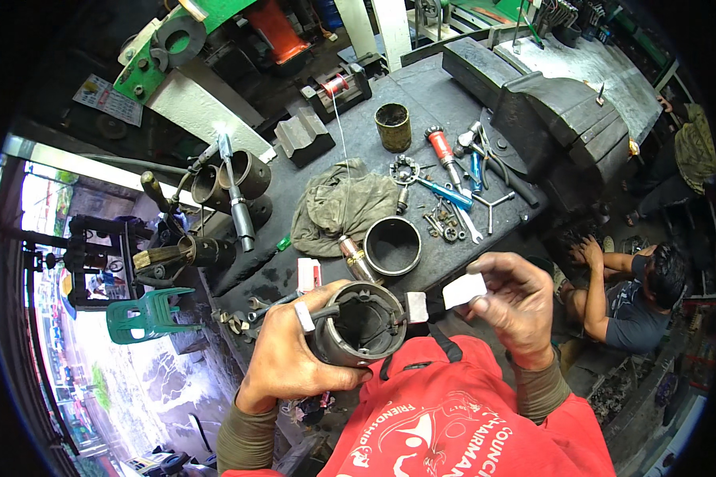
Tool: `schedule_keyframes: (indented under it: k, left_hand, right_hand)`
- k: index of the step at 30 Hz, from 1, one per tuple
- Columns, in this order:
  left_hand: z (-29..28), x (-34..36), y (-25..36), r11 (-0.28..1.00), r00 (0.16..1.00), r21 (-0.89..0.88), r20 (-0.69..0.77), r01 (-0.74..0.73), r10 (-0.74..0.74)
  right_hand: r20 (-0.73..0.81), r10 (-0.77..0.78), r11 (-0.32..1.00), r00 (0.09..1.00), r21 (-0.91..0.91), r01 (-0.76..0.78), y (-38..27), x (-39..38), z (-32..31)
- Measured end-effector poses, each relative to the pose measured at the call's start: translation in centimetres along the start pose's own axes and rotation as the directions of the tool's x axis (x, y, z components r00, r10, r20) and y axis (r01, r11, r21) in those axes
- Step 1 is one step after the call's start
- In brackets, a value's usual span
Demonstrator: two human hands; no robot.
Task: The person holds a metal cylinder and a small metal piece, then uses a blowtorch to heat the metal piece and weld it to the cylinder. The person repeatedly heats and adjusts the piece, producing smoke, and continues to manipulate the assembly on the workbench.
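The left hand (282, 346) curls round the housing (365, 323) near the bench (423, 86), its open end upward, probably so the inside is visible, while the right hand (521, 306), half closed, pinches a white piece (463, 292).

Red shirt (473, 366) of camera wearer: white printed lettering (471, 445), mostly capitals, partly readable; one line curving along left side of white figure emblem (415, 440), larger lines slanting down along right side; small number above emblem, toward right; some letters cut off at lower edge of view

Pale printed sheet (108, 101) at upper left: dark picture, blocks of print too small to read
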State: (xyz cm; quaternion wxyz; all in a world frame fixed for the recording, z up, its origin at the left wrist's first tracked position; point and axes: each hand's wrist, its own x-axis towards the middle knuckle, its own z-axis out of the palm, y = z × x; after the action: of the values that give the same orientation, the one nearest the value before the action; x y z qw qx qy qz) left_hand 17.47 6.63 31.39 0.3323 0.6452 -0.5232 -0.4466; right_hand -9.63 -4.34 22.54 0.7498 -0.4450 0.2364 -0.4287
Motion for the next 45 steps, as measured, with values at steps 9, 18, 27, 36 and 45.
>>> schedule_keyframes:
  k: [9, 18, 27, 36, 45]
  left_hand:
    - [0.9, -1.2, -2.4, 0.930, 0.997, -0.368, -0.071, 0.008, -0.037]
    - [1.1, -1.4, -3.4, 0.943, 0.996, -0.332, -0.091, -0.007, -0.025]
    - [5.6, 3.2, -9.7, 0.287, 0.858, -0.956, -0.100, 0.057, -0.504]
    - [11.2, 1.3, -8.9, 0.522, 0.866, -0.849, -0.318, -0.079, -0.386]
    - [10.9, 2.0, -7.8, 0.934, 0.718, 0.068, -0.622, -0.350, 0.314]
  right_hand:
    - [-0.238, -0.105, 0.982, 0.966, -0.178, 0.063, 0.7, 1.8, -4.3]
    - [-0.235, -0.092, 0.981, 0.968, -0.187, 0.047, 1.6, 2.4, -5.2]
    - [-0.213, -0.084, 0.960, 0.974, -0.279, 0.022, 2.9, 7.6, -7.9]
    - [-0.235, 0.083, 0.970, 0.968, -0.204, -0.133, 5.3, 6.7, -8.0]
    - [-0.088, 0.392, 0.919, 0.916, 0.073, -0.387, 6.7, 1.6, -2.1]
